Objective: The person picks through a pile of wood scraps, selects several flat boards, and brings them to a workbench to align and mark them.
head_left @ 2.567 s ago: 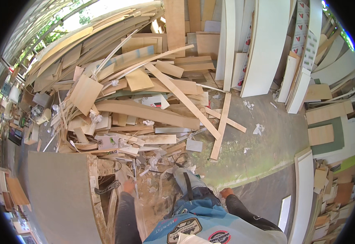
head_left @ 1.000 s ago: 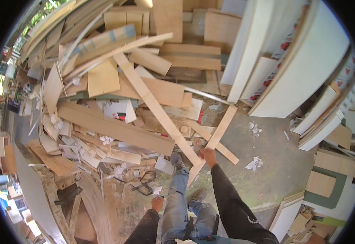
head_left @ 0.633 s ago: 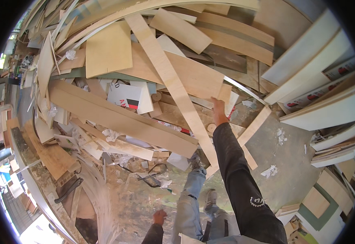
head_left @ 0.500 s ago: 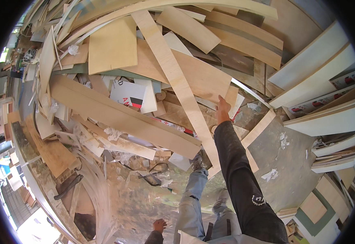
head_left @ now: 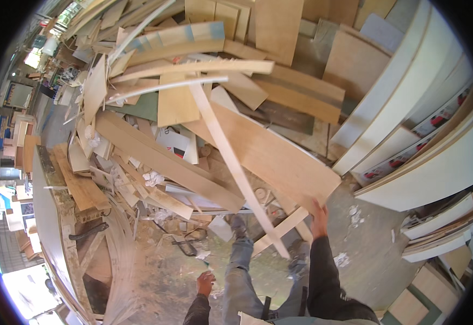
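My right hand (head_left: pixel 317 218) reaches forward and is closed on the near right corner of a long plywood board (head_left: pixel 271 149). That board slants from the middle of the scrap pile toward me. Across it lies a narrow plywood strip (head_left: pixel 235 162), its near end by my feet. A short wooden strip (head_left: pixel 281 233) crosses under that end. Low in front of my body, my left hand (head_left: pixel 205 283) holds nothing, its fingers loosely bent and apart. A thick brown board (head_left: pixel 166 157) lies left of the narrow strip.
White-faced panels (head_left: pixel 404 92) lean in a row on the right, with more stacked boards (head_left: pixel 448 227) nearer me. A long pale batten (head_left: pixel 193 67) arches over the pile. Paper scraps (head_left: pixel 355 214) and a black strap (head_left: pixel 185 246) litter the floor. A worn bench edge (head_left: pixel 63 227) runs along the left.
My right hand has drawn back toward me with the plywood board's corner, so more of the board shows. My left hand has risen slightly. The view has shifted.
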